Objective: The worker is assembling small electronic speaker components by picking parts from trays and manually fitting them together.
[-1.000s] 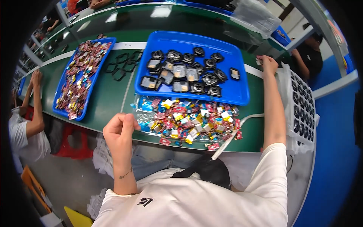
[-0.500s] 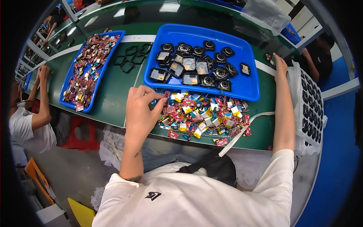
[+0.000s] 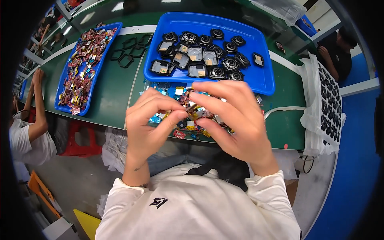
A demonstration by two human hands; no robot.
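Above the near edge of the green table, both my hands meet over a heap of small battery and circuit-board pieces [image 3: 180,134], red, yellow, white and blue. My left hand [image 3: 146,122] pinches with thumb and forefinger at the left side of a small yellowish part [image 3: 195,113]. From the other side my right hand [image 3: 242,126] has its thumb and fingers closed around the same part, its fingers slightly blurred. The part's exact kind is unclear, being partly covered by fingertips. Just beyond is a blue tray [image 3: 180,22] with several black watch cases [image 3: 195,53], some showing round sensor backs.
A narrower blue tray [image 3: 117,30] of similar pieces stands at the left, with black frames [image 3: 126,60] beside it. White-wrapped trays of black round parts [image 3: 328,104] are at the right. Co-workers sit at left [image 3: 34,136] and far right [image 3: 338,56].
My right hand has come from the table's far right to the middle, meeting my left hand. The left stays pinched over the heap. The whole view has tilted slightly, shifting the trays upward.
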